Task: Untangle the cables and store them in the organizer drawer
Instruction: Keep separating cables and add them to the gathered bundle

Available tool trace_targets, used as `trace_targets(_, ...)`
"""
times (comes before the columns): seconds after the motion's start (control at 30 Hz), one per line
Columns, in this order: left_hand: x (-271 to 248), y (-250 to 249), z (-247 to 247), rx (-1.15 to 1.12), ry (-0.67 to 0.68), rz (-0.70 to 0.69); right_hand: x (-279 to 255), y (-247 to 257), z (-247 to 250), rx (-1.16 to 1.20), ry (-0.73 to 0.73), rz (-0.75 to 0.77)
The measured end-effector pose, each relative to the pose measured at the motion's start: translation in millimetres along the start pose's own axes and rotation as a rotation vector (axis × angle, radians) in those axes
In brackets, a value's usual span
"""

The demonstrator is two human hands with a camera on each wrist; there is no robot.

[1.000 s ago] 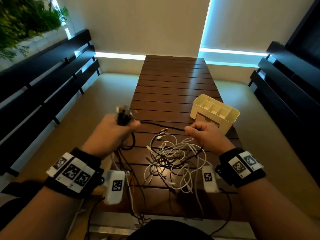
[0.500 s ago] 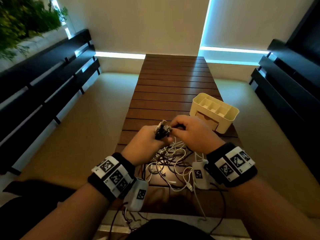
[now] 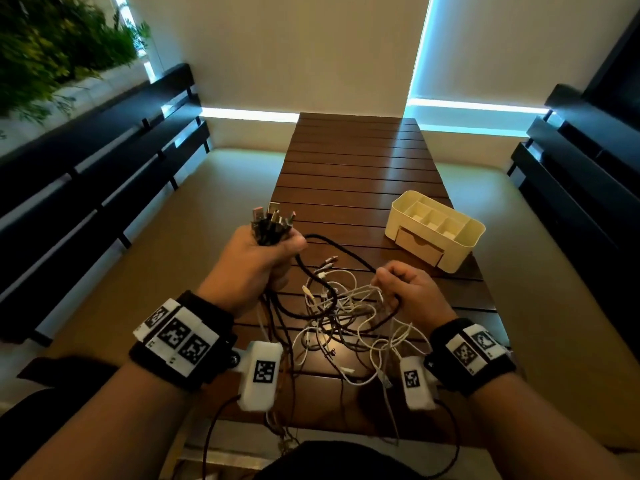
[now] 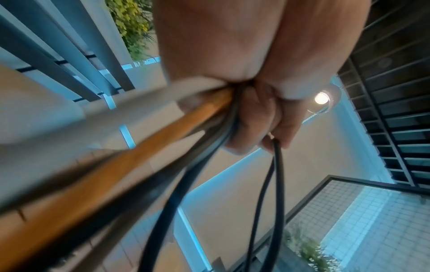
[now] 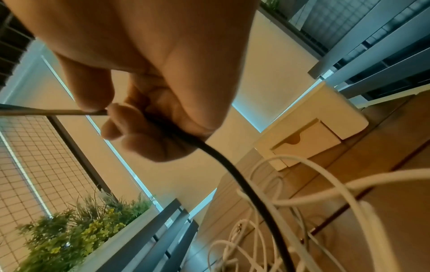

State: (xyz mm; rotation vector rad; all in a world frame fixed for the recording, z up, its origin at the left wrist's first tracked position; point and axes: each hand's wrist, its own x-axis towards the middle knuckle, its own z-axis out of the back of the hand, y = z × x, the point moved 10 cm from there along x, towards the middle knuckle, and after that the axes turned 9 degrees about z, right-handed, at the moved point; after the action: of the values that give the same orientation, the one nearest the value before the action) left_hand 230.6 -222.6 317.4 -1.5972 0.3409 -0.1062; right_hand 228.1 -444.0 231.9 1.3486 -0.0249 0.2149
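Note:
My left hand [image 3: 258, 263] grips a bundle of cable ends [image 3: 272, 220], their plugs sticking up above the fist; in the left wrist view the cables [image 4: 186, 147] run out of the curled fingers. A black cable [image 3: 341, 251] arcs from that fist to my right hand [image 3: 403, 289], which pinches it between thumb and fingers [image 5: 130, 117]. Below and between both hands lies a tangle of white and dark cables [image 3: 346, 313] on the slatted wooden table [image 3: 356, 161]. The cream organizer [image 3: 438, 230] stands to the right, its small drawer [image 3: 419, 245] closed.
Dark benches line both sides, left bench [image 3: 104, 161] and right bench [image 3: 581, 174]. Green plants [image 3: 52, 53] fill the upper left. Some cables hang over the table's near edge [image 3: 284, 441]. Beyond the organizer the table runs to the wall.
The hands, together over the tangle half a second ago, have moved apart: the left rose up and left with the bundle, the right drew down and right along the black cable.

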Motion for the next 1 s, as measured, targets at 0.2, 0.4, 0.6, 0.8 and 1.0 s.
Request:
trace_targets(0.2, 6.0, 46.7, 18.9, 0.775, -0.087, 0.183, 20.5, 48.6, 14.7, -0.49, 0.034, 0.147)
trace_targets(0.4, 5.6, 3.5, -7.3, 0.717, -0.191, -0.073, 24.5, 81.6, -25.6, -0.75, 0.263, 0.279)
trace_targets(0.6, 0.6, -4.7, -44.7, 0.691, -0.015, -0.173, 22.3, 122.2, -42.2, -0.616, 0.195, 0.456)
trace_targets(0.8, -11.4, -33.4, 1.5, 0.109, -0.181, -0.155, 18.2, 58.9, -18.4, -0.306, 0.113, 0.188)
trace_targets(1.0, -3.2, 0.9, 42.9, 0.533, -0.179, 0.124, 21.2, 47.0, 14.1, -0.232, -0.096, 0.116)
